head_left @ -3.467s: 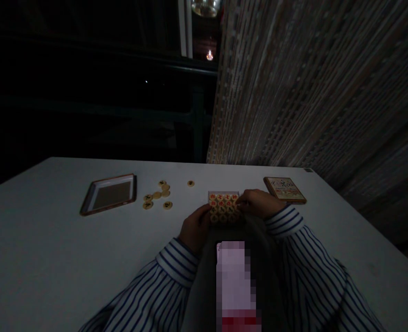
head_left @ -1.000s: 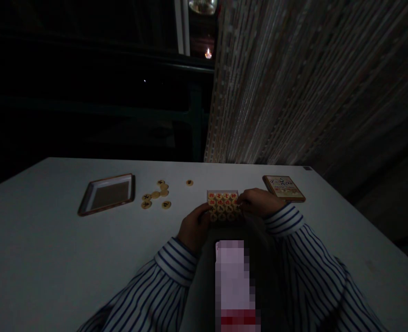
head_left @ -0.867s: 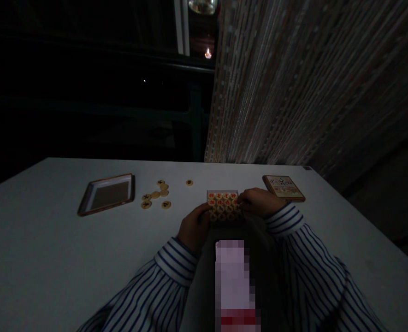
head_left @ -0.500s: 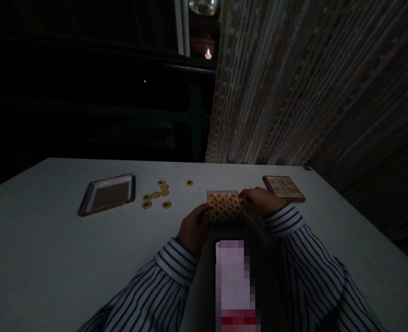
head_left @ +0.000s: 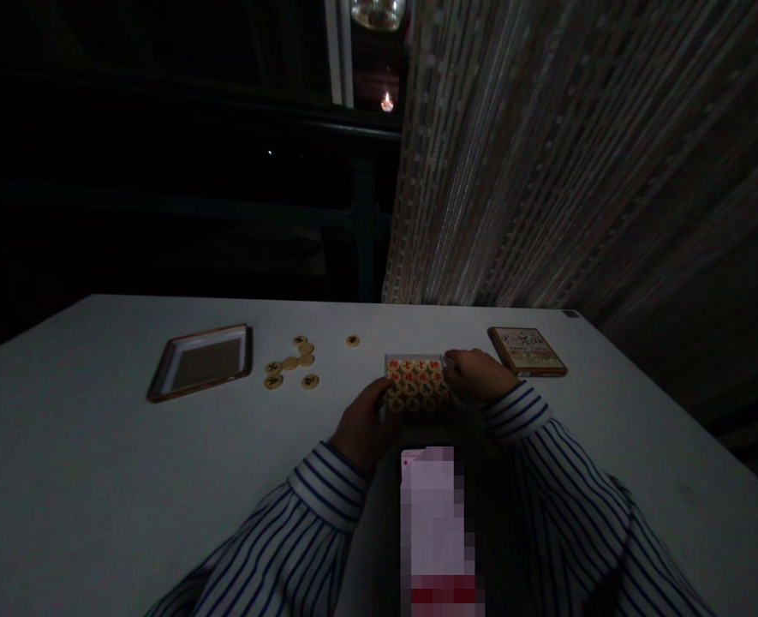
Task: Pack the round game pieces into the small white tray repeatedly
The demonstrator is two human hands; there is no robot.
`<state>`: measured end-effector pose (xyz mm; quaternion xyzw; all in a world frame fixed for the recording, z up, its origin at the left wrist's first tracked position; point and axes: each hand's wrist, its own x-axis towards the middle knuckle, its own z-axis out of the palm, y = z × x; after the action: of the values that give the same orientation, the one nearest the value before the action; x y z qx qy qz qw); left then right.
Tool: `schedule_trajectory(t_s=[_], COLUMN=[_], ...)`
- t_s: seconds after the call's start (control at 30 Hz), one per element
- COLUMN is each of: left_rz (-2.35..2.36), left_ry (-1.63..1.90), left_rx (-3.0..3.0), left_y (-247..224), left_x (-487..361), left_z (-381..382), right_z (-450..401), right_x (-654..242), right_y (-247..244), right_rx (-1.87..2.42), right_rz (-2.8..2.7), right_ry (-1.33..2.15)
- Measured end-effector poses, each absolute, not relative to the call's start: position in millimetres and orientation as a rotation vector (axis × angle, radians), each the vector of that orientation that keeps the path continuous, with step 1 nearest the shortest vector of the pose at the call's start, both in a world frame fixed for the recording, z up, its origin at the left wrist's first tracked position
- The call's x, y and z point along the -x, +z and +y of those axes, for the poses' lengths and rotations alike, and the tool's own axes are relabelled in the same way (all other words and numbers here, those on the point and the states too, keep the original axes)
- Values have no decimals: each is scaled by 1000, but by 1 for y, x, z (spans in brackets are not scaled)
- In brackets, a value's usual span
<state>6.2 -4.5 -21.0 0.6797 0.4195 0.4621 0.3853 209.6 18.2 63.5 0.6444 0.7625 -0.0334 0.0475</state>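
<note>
A small box (head_left: 415, 357) of xiangqi pieces sits at the table's middle, before me. Rows of round wooden pieces (head_left: 420, 377) fill it, red characters in the far rows and dark ones nearer. At its left side, my left hand (head_left: 364, 420) is closed on the edge, thumb along the top. Closed at the far right corner is my right hand (head_left: 480, 374), its fingertips pinching the box's edge. Shadow and the hands hide the near side of the box.
Several loose xiangqi pieces (head_left: 289, 363) lie left of the box, with a single piece (head_left: 352, 341) farther back. Beyond them rests a brown-rimmed shallow tray (head_left: 208, 364). A printed flat case (head_left: 528, 351) lies at right. A lit, partly blurred phone (head_left: 436, 523) is below my hands. A string curtain (head_left: 481, 171) hangs behind the table.
My right hand has shifted slightly left, its fingers closer in on the box's right corner. My left hand has barely moved, and the loose pieces look the same.
</note>
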Motion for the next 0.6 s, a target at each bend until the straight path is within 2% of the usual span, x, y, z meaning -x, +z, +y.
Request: schedule_trajectory(t_s=[0.6], left_rz=[1047], left_ry=[1180], left_rx=[-1816], left_y=[-29], left_x=[-4], left_z=[-1], right_z=[20], right_x=[-208], right_y=[62], right_rx=[-1970], right_rz=[2349], right_ry=[-180])
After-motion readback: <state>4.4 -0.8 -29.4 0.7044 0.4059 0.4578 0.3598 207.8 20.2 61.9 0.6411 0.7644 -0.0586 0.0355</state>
